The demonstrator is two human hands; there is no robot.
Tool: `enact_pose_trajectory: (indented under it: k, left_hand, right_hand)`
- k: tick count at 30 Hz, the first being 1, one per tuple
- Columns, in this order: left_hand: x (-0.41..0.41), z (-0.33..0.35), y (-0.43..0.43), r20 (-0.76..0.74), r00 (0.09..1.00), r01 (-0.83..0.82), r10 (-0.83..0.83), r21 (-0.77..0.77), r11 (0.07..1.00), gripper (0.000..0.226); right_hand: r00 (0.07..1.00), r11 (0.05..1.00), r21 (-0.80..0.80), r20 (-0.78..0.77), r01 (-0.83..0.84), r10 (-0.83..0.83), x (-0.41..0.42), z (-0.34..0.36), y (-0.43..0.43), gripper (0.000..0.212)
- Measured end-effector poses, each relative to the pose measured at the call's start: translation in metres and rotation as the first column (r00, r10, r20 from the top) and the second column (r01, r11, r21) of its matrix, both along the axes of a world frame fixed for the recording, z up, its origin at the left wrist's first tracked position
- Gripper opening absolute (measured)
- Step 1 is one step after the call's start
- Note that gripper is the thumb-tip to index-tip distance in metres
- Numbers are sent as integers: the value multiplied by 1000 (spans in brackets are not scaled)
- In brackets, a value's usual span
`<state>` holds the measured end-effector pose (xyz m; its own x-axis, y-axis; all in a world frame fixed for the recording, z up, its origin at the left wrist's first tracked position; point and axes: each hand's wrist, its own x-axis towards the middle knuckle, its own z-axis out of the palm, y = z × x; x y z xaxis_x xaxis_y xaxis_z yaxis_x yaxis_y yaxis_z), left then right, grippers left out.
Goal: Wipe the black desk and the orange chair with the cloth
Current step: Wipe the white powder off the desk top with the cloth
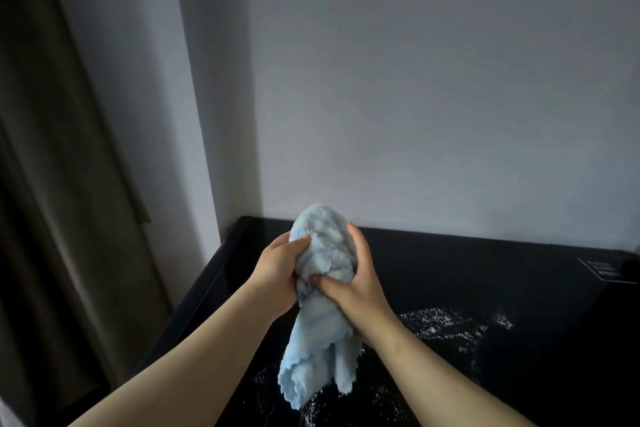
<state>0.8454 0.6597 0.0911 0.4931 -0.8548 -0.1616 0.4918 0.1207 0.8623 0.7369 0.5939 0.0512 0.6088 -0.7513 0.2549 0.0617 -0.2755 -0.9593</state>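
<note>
Both hands hold the light blue cloth (323, 253) up in the air above the black desk (519, 288), bunched into a wad between them. The left hand (278, 270) grips the wad from the left, its fingers (298, 244) curled and clamped into the fabric; the right hand (360, 281) grips it from the right, thumb pressed into the folds at the front and the other fingers wrapped round the far side. The top of the wad bulges above both hands, while the loose end hangs down between the forearms — its scalloped edge dangles just over the desk surface, though whether it touches is hard to tell. The glossy desk sits in a corner against a pale grey wall (415, 80). White specks (450, 322) are scattered across it to the right of the right wrist and below the hanging cloth. A faint printed panel (602, 270) shows near the desk's far right edge — its markings too small to read. A brown curtain (52, 149) hangs at left
</note>
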Motion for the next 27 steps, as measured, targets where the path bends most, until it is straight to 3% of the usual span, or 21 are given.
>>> enact_pose_trajectory:
  k: [4, 9, 14, 19, 21, 24, 27]
  left_hand:
    - [10, -11, -17, 81, 997, -2, -1, 39, 999, 27]
    - [44, -32, -35, 386, 923, -125, 5, 286, 950, 22]
    - [91, -80, -45, 733, 662, -314, -159, 463, 829, 41]
    - [127, -130, -57, 831, 432, -374, -350, 519, 769, 45]
    - [142, -145, -61, 825, 360, -435, -437, 562, 704, 47]
    - [161, -164, -66, 791, 345, -521, -506, 609, 598, 52]
    - [171, -183, -72, 742, 449, -568, -497, 667, 482, 59]
  right_hand:
    - [991, 993, -94, -100, 78, -87, 9, -1, -22, 65]
    - [948, 962, -192, -217, 194, -235, 18, -8, -61, 55]
    - [883, 932, -205, -310, 300, -352, 28, -34, -103, 47]
    - [814, 874, -287, -333, 393, -475, 47, -35, -163, 43]
    - [768, 844, -337, -366, 416, -525, 50, -33, -192, 41]
    - [677, 828, -381, -480, 413, -558, 47, -44, -232, 42]
    - [486, 835, -379, -685, 398, -543, 46, -73, -251, 50]
